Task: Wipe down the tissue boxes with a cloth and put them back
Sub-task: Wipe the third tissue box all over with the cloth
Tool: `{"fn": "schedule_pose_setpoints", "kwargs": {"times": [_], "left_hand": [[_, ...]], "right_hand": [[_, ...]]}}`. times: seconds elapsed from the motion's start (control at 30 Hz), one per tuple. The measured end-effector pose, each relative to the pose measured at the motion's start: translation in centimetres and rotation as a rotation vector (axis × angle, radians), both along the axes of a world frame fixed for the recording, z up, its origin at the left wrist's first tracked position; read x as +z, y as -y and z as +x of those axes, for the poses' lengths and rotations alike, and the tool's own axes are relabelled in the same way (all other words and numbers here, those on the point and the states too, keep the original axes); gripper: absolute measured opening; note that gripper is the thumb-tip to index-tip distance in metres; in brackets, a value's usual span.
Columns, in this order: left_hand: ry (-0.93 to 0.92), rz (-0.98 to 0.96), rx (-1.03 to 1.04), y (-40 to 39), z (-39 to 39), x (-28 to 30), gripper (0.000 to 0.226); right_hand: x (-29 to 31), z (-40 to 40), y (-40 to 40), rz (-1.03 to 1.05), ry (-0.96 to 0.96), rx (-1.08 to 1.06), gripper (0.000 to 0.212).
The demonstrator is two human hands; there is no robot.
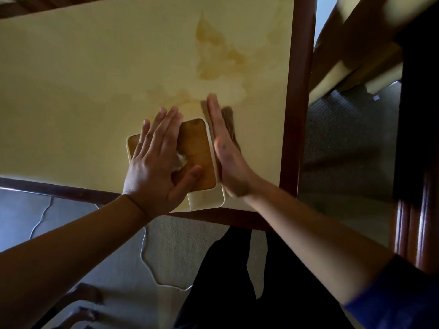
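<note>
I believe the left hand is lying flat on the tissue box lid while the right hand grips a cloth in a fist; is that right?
Not quite: the head view shows the right hand open, fingers straight, pressed against the tissue box side. The left hand does lie flat on its lid.

Pale yellow table (83,91) with dark reddish-brown wooden edging (300,79) along right and near sides. Blotchy tan stain (213,53) spread across the top toward the right, trailing down the middle. Below the near edge, grey carpeted floor (171,252) crossed by a thin white cable (147,264) in loose curves. Dark clothing (232,281) at bottom centre. Blue sleeve (399,295) at bottom right corner. Right of the table, textured grey carpet (337,129), a pale beam-like piece of furniture (356,67) above it, blurred, and glossy dark wood (413,222) at the far right.
</note>
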State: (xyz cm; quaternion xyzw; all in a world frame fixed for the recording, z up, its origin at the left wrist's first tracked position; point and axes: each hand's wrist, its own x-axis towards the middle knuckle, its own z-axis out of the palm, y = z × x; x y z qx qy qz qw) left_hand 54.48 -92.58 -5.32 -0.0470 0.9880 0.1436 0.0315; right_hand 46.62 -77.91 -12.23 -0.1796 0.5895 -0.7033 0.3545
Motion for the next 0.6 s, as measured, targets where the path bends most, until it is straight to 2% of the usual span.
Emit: {"fn": "schedule_pose_setpoints", "kwargs": {"times": [0.07, 0.17, 0.27, 0.33, 0.4, 0.47, 0.53, 0.6], "left_hand": [[0.020, -0.003, -0.005, 0.0, 0.1, 0.0, 0.094], [0.082, -0.023, -0.035, 0.5, -0.1, 0.4, 0.100], [0.071, -0.103, -0.024, 0.5, -0.4, 0.8, 0.085], [0.006, -0.119, 0.253, -1.6, -0.5, 1.0, 0.081], [0.024, 0.017, 0.729, -5.1, -1.1, 1.1, 0.098], [0.100, 0.196, 1.087, -7.7, -2.4, 0.7, 0.116], [0.112, 0.247, 1.247, -8.3, -3.8, 0.0, 0.124], [0.088, 0.180, 1.264, -7.9, -4.4, -0.7, 0.122]], "right_hand": [[-0.3, -2.0, 1.3, -0.020, -0.069, 0.021, 0.099], [-1.1, -3.3, 2.0, -0.026, -0.031, 0.063, 0.091], [-1.5, -2.9, 1.5, -0.007, -0.075, 0.038, 0.093], [-1.3, -2.8, 1.4, -0.001, -0.084, 0.022, 0.095], [-1.1, -2.8, 1.4, 0.026, -0.105, 0.010, 0.095], [-0.9, -2.7, 1.3, 0.052, -0.139, 0.011, 0.094], [-0.7, -2.5, 1.0, 0.072, -0.168, 0.016, 0.089], [-0.5, -2.3, 0.7, 0.090, -0.212, 0.025, 0.076]]}}
